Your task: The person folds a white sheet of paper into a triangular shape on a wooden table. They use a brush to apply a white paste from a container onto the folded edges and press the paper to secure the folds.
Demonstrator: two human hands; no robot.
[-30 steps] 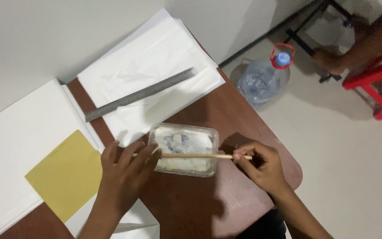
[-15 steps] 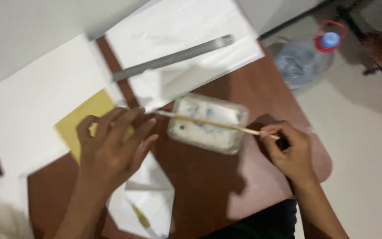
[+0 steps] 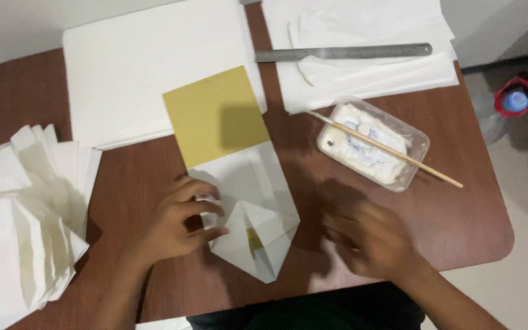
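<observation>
The left hand (image 3: 181, 223) rests, fingers curled, on the near left edge of the folded white paper bag (image 3: 253, 214), pinning it to the table (image 3: 123, 177). The right hand (image 3: 371, 239) hovers empty to the bag's right, blurred, fingers loosely spread. The bag's long axis runs away from the hands toward the yellow card (image 3: 215, 113). Farther right lies the glue tray (image 3: 371, 143) with a stick (image 3: 392, 151) across it.

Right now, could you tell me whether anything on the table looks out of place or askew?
The thin stick lies slantwise across the clear paste tub, its end jutting past the rim. A torn paper strip curls beside the steel ruler. Nothing looks spilled.
</observation>
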